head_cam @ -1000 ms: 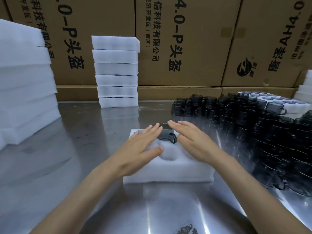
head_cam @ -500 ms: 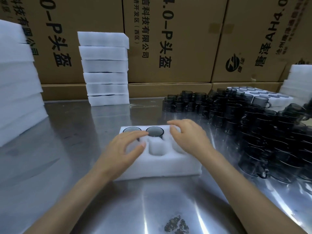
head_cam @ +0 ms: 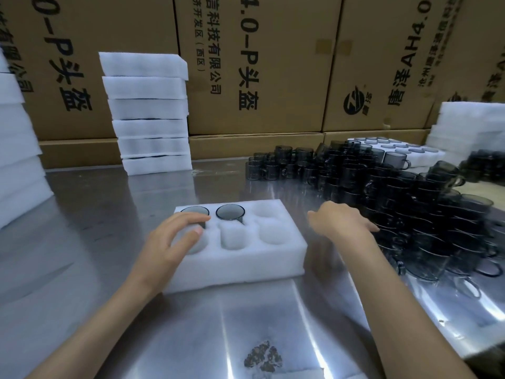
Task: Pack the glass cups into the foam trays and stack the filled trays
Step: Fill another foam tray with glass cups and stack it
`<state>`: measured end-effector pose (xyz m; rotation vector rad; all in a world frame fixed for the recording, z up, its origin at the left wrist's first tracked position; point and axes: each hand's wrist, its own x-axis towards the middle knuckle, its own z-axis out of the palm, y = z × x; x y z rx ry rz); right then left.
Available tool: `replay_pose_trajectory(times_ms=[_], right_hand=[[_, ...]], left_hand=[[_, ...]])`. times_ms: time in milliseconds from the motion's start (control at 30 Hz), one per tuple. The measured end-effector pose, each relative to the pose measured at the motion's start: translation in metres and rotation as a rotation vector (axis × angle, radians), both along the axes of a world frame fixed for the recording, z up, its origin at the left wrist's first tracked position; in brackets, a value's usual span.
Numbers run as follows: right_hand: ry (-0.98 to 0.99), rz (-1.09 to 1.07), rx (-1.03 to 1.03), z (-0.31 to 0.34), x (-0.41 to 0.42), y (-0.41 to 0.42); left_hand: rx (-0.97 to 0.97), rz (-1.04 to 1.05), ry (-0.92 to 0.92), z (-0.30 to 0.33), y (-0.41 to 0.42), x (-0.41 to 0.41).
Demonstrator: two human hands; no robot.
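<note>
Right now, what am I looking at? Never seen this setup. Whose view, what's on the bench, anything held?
No machine here: a person works bare-handed, filmed by one wide-angle camera on their head, looking down at a steel table. In front lies a white foam tray with six pockets; the two far-left ones hold dark glass cups. The left hand rests on the tray's left side, fingers relaxed. The right hand reaches toward the pile of loose cups, holding nothing. Stacked foam trays stand behind, before cardboard boxes.

table: shiny metal table (head_cam: pixel 90 242) | backdrop: printed cardboard boxes (head_cam: pixel 257 64) | near edge: dark smudge (head_cam: pixel 263 356)
</note>
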<state>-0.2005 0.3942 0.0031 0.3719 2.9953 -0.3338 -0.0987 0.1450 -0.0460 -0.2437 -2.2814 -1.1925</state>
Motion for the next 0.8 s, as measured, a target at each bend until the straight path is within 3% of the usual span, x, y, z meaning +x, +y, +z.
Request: replay_pose_trajectory(times_ms=[200, 400, 633, 800], right_hand=[[0.114, 0.048, -0.043, -0.007, -0.004, -0.003], [0.209, 0.240, -0.066, -0.014, -0.006, -0.009], [0.321, 0.355, -0.242, -0.009, -0.010, -0.003], [0.086, 0.262, -0.056, -0.006, -0.014, 0.016]], left_hand=[[0.010, -0.011, 0.003, -0.001, -0.001, -0.001], [0.015, -0.012, 0.002, -0.002, -0.001, -0.001], [-0.008, -0.004, 0.008, -0.003, -0.001, -0.001], [-0.016, 0.017, 0.015, -0.003, -0.001, -0.002]])
